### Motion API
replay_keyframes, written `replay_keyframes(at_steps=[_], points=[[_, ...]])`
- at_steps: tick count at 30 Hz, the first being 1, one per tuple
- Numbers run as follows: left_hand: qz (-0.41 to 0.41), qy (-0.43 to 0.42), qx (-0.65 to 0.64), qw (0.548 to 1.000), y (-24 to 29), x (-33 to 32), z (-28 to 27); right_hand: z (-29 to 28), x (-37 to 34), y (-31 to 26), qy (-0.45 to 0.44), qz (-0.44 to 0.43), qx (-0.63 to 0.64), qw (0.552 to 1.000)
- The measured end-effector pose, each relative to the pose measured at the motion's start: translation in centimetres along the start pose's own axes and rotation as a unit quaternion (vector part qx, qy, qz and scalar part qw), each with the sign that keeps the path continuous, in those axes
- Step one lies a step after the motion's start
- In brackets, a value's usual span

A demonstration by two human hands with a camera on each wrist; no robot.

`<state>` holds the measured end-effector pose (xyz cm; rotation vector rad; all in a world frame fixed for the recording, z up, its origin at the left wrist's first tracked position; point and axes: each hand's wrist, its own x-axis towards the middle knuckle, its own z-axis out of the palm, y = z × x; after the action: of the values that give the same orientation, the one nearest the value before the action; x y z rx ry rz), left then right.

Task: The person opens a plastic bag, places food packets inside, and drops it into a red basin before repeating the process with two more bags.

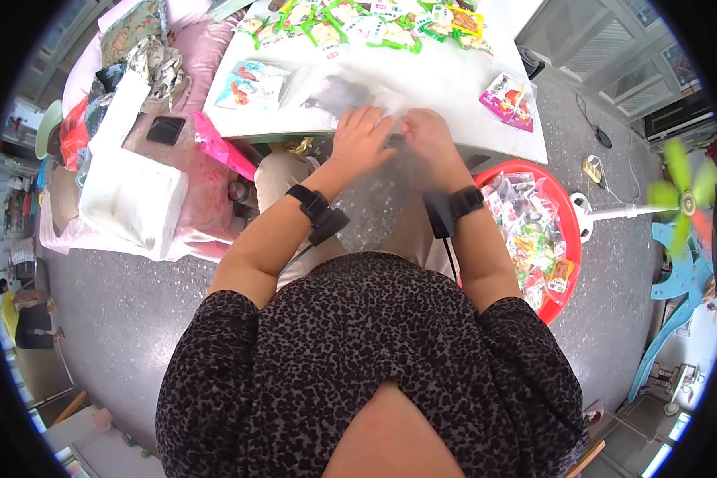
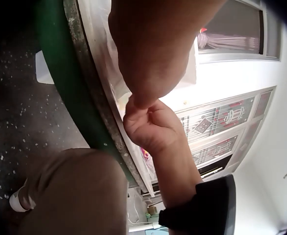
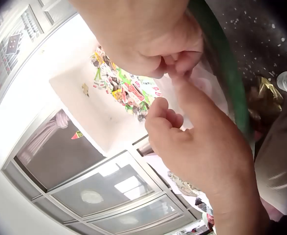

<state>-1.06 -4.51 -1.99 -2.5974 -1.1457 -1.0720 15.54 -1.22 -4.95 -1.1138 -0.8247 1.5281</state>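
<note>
A clear plastic bag [image 1: 382,97] with a dark grey thing [image 1: 344,93] in it lies near the table's front edge. My left hand [image 1: 364,139] is at its near side, the fingers bent and the thumb stretched toward the other hand. What the left fingers hold, I cannot tell. Blurred in the head view, my right hand [image 1: 428,134] pinches at the bag's near edge with curled fingers. In the right wrist view the left hand [image 3: 202,142] meets the right hand [image 3: 138,36] at the fingertips. The left wrist view shows the right hand [image 2: 153,127] partly behind the left hand [image 2: 153,44].
Several snack packets [image 1: 327,32] cover the table's [image 1: 446,80] far side. A blue-white packet [image 1: 251,85] lies left, a pink packet [image 1: 510,101] right. A red basin [image 1: 570,231] full of packets stands on the floor at right, beside a fan [image 1: 685,199]. A phone [image 1: 166,130] lies at left.
</note>
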Motion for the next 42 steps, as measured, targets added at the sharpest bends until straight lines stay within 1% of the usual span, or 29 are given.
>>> replay_keyframes(at_steps=[3, 6, 9, 12, 15, 17, 18, 19, 20, 21, 22, 23, 24, 25, 26, 27, 30, 33, 36, 39, 42], points=[[0.003, -0.018, 0.053, 0.998, -0.5, -1.9, 0.6, -0.8, -1.3, -1.0, 0.027, 0.03, 0.086, 0.996], [0.015, 0.023, 0.09, 0.996, -0.9, -2.5, 1.3, -2.1, -1.3, -0.5, 0.022, 0.028, 0.122, 0.992], [0.026, 0.05, 0.077, 0.995, -1.1, -2.2, 1.5, -2.4, -1.9, -0.7, 0.028, 0.039, 0.123, 0.991], [0.036, 0.024, 0.062, 0.997, -1.0, -1.6, 0.6, -2.1, -2.6, -1.4, 0.047, 0.023, 0.096, 0.994], [0.044, 0.047, 0.011, 0.998, -2.0, -0.5, -0.8, -1.1, -3.1, -2.6, 0.078, -0.019, -0.002, 0.997], [0.025, 0.063, -0.049, 0.997, -2.7, 0.7, -2.2, -0.8, -3.0, -3.5, 0.068, -0.109, -0.101, 0.986], [0.016, 0.071, -0.077, 0.994, -3.0, 1.5, -3.1, -0.5, -2.9, -4.0, 0.061, -0.155, -0.15, 0.975], [0.007, 0.061, -0.095, 0.994, -3.1, 2.5, -4.4, -0.2, -2.8, -4.6, 0.055, -0.2, -0.216, 0.954], [-0.049, 0.059, -0.142, 0.987, -3.1, 3.2, -5.3, 0.3, -2.6, -5.2, 0.049, -0.245, -0.28, 0.927], [-0.103, 0.058, -0.189, 0.975, -3.1, 3.9, -6.2, 0.8, -2.4, -6.0, 0.042, -0.289, -0.342, 0.893], [-0.157, 0.057, -0.235, 0.957, -3.2, 4.3, -6.7, 1.4, -2.3, -6.7, 0.022, -0.303, -0.346, 0.888], [-0.202, 0.035, -0.292, 0.934, -4.0, 4.7, -6.9, 2.0, -2.2, -7.5, 0.003, -0.316, -0.349, 0.882], [-0.23, 0.032, -0.338, 0.912, -4.2, 5.0, -7.3, 2.6, -2.1, -8.1, -0.016, -0.329, -0.353, 0.875], [-0.256, 0.028, -0.384, 0.886, -4.3, 5.4, -7.9, 3.0, -2.1, -8.7, -0.04, -0.324, -0.354, 0.877], [-0.281, 0.024, -0.43, 0.858, -4.4, 5.8, -8.2, 3.5, -2.1, -9.2, -0.063, -0.318, -0.355, 0.877], [-0.289, 0.033, -0.448, 0.845, -4.6, 5.9, -8.3, 3.9, -2.1, -9.7, -0.086, -0.313, -0.355, 0.877], [-0.302, 0.028, -0.546, 0.781, -4.8, 5.7, -8.4, 4.7, -2.5, -10.6, -0.143, -0.256, -0.34, 0.893], [-0.295, 0.037, -0.562, 0.772, -4.7, 5.4, -9.1, 5.2, -3.1, -11.1, -0.156, -0.265, -0.331, 0.892], [-0.288, 0.013, -0.562, 0.775, -4.9, 5.1, -9.9, 6.0, -4.9, -12.7, -0.155, -0.26, -0.397, 0.866], [-0.278, -0.045, -0.54, 0.793, -4.5, 4.9, -11.3, 6.0, -5.6, -13.3, -0.147, -0.314, -0.447, 0.825], [-0.214, -0.027, -0.53, 0.82, -3.9, 4.5, -11.4, 5.9, -6.9, -14.8, -0.155, -0.335, -0.486, 0.793]])
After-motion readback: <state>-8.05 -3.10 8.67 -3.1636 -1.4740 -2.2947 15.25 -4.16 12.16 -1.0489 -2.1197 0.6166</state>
